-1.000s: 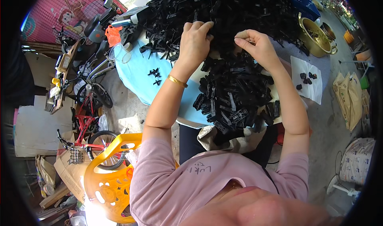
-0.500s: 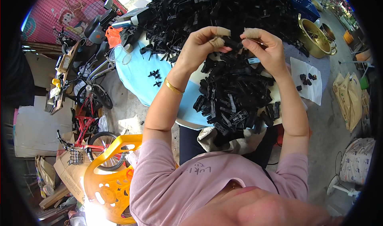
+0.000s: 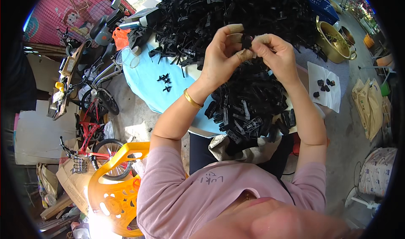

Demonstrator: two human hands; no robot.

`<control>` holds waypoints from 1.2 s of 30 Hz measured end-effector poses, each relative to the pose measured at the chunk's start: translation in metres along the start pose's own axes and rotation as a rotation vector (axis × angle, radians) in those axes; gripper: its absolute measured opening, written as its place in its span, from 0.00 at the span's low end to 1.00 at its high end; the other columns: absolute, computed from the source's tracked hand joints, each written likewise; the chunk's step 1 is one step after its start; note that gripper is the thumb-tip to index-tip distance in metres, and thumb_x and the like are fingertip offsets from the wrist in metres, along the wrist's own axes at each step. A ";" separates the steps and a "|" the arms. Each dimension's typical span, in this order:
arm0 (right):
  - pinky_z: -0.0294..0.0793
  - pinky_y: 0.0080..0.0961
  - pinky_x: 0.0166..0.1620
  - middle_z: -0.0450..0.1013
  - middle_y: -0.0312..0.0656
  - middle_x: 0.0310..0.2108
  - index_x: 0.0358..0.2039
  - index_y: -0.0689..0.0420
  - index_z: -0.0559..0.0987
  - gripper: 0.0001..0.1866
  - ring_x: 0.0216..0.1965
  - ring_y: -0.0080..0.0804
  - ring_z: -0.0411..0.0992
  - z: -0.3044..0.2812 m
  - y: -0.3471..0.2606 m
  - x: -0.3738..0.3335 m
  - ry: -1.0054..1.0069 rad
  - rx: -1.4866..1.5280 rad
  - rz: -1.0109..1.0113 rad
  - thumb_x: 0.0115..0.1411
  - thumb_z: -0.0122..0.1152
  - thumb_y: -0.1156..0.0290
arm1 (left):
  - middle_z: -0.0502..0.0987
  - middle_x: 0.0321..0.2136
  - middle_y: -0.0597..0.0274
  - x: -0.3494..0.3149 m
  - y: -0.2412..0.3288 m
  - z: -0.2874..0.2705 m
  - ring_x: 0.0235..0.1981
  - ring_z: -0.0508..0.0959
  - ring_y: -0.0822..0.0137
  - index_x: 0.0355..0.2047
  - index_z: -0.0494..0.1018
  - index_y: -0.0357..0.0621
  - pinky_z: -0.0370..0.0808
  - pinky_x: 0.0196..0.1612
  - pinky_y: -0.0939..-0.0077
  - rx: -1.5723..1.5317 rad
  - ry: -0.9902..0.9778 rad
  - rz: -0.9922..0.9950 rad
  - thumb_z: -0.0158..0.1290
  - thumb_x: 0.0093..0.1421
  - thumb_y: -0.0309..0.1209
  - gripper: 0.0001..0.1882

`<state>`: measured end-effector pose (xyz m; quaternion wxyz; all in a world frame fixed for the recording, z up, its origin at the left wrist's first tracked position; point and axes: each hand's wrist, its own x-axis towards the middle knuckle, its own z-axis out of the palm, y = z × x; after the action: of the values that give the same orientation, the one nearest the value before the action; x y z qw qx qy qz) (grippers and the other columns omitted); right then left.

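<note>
A small black plastic part sits in the fingers of my left hand, which is closed round it. My right hand meets it from the other side, thumb and forefinger pinched together; what is between those fingertips is too small to make out. Tan tape wraps several fingertips on both hands. Below them lies a heap of black plastic clip-like parts on the near part of the table. A far larger mound of similar black parts rises behind my hands.
On the light blue table cover lie a few small black pieces. At right, a white sheet bears several dark bits, near a gold-coloured pot and a blue basket. A yellow chair and red bicycle stand left.
My hands have come together; they were apart, with the black part in my left fingers. My left hand has turned and shifted slightly right, and my right hand has moved left to meet it.
</note>
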<state>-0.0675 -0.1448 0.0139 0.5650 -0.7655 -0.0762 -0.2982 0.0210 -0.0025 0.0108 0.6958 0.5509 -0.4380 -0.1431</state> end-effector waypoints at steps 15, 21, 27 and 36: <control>0.54 0.06 0.18 0.66 0.32 0.21 0.37 0.61 0.73 0.09 0.16 0.10 0.55 -0.005 -0.007 0.000 -0.036 0.204 0.336 0.61 0.46 0.72 | 0.72 0.41 0.58 -0.003 -0.005 0.003 0.38 0.74 0.73 0.45 0.62 0.34 0.71 0.43 0.82 0.142 0.079 0.028 0.48 0.56 0.19 0.16; 0.54 0.06 0.18 0.66 0.32 0.21 0.35 0.60 0.72 0.07 0.16 0.09 0.55 0.005 -0.007 -0.004 -0.059 0.169 0.268 0.61 0.46 0.72 | 0.72 0.40 0.60 -0.005 -0.005 0.006 0.40 0.73 0.74 0.45 0.64 0.34 0.70 0.44 0.82 0.178 0.101 0.026 0.50 0.55 0.19 0.16; 0.54 0.07 0.18 0.67 0.31 0.19 0.35 0.61 0.73 0.07 0.16 0.09 0.56 0.009 -0.007 -0.005 -0.014 -0.022 0.144 0.60 0.47 0.73 | 0.74 0.38 0.60 -0.008 -0.004 0.004 0.38 0.73 0.75 0.42 0.67 0.33 0.70 0.43 0.83 0.137 0.126 0.027 0.51 0.54 0.18 0.14; 0.54 0.06 0.19 0.66 0.29 0.18 0.33 0.60 0.74 0.07 0.16 0.09 0.56 0.008 -0.014 -0.004 -0.062 0.009 0.300 0.60 0.48 0.72 | 0.74 0.39 0.56 -0.007 -0.004 0.004 0.37 0.73 0.71 0.41 0.67 0.35 0.71 0.41 0.82 0.453 0.110 0.386 0.52 0.52 0.16 0.15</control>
<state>-0.0743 -0.1316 0.0211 0.6039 -0.7747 0.0204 -0.1864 0.0151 -0.0018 0.0044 0.5923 0.6054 -0.5172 0.1231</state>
